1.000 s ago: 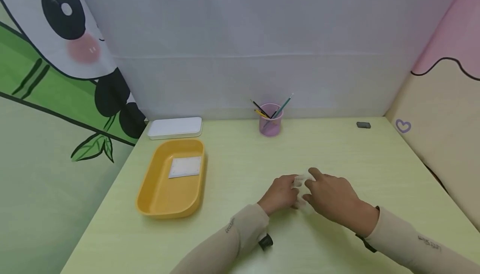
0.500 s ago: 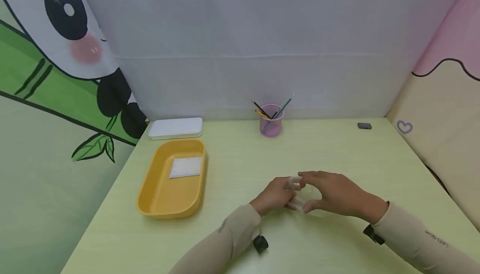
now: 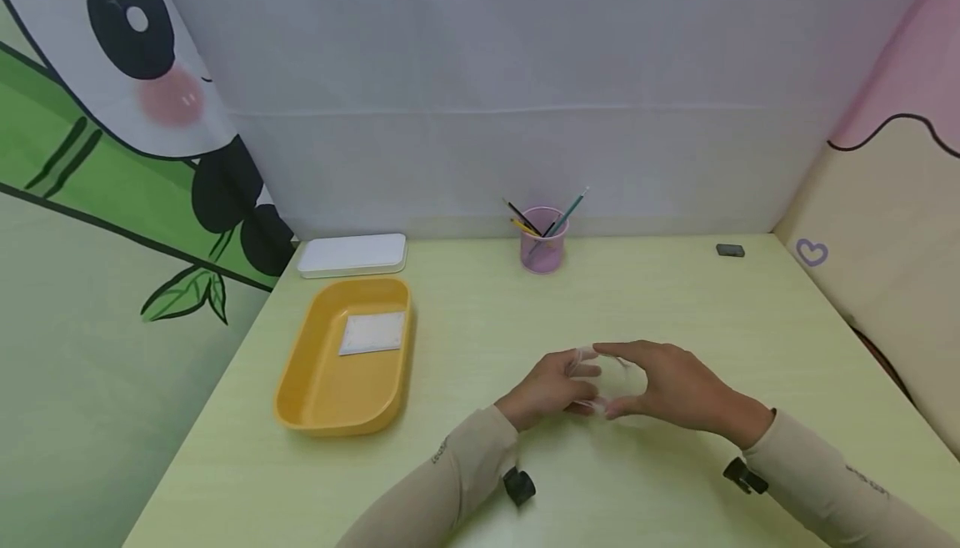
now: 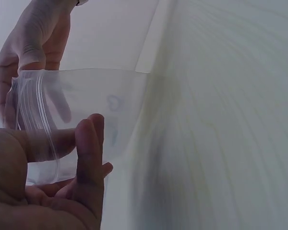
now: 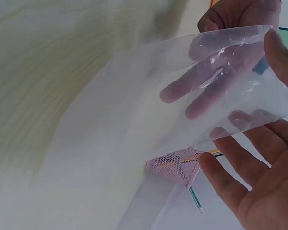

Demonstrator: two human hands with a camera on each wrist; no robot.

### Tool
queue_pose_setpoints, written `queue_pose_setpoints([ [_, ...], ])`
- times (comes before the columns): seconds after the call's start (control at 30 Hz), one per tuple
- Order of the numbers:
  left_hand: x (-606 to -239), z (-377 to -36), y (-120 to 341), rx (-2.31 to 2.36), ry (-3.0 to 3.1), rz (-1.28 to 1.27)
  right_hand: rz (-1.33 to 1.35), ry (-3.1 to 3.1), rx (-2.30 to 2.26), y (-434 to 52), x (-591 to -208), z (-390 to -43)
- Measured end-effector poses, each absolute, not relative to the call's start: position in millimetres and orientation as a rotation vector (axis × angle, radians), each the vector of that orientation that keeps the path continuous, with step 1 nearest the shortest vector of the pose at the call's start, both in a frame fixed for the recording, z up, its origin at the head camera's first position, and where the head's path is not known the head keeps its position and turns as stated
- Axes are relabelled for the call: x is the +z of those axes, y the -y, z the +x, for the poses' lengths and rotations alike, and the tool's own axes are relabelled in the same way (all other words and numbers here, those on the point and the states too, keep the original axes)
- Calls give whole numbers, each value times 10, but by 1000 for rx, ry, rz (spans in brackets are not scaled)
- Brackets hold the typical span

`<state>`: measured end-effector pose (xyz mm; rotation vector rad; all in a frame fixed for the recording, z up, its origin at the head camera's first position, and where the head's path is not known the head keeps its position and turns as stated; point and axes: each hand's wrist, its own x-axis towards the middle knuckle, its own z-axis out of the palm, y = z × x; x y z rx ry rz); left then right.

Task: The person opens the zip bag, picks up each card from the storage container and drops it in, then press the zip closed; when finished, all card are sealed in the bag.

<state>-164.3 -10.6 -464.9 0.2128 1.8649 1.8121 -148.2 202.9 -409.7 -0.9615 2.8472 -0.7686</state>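
A clear zip-lock bag is held above the table between the two hands. My left hand grips the bag from the left; several of its fingers show through the clear film in the right wrist view. In the left wrist view one of its digits lies behind the zip strip, close to other fingertips. My right hand spans the bag from the right, its thumb at one edge and its fingers along the opposite edge. The bag's walls bulge slightly apart in the head view.
On the left of the table, a yellow tray holds a white card. Behind it lies a flat white box. A pink mesh cup with pencils stands at the back, and a small dark block lies back right.
My right hand has moved from picking at the bag with bent fingers to spanning it with thumb and fingers. The bag has spread wider; the left hand has shifted slightly left.
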Motion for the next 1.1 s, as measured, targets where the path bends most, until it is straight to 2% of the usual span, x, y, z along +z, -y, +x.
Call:
queue_pose_setpoints([
  [0.33,-4646,-1628,143,1650,-2060,219,-831,-2740,-969,-2028,-4174,-1498],
  [0.47,-4441,-1440,267,1491,-2309,187,-796,-2760,-966,-2036,-4182,-1494],
  [0.53,-4265,-1326,410,1435,-2401,255,-784,-2758,-979,-2048,-4184,-1505],
  [0.67,-3833,-1166,891,1360,-2488,480,-749,-2746,-1023,-2062,-4179,-1538],
  [0.77,-3540,-1158,1321,1287,-2558,518,-711,-2740,-1060,-2082,-4162,-1547],
  [0.93,-3255,-1356,2082,1091,-2743,318,-663,-2754,-1072,-2139,-4151,-1509],
  [1.1,-3204,-1602,2742,720,-2768,66,-711,-2734,-1125,-2114,-4231,-1501],
])
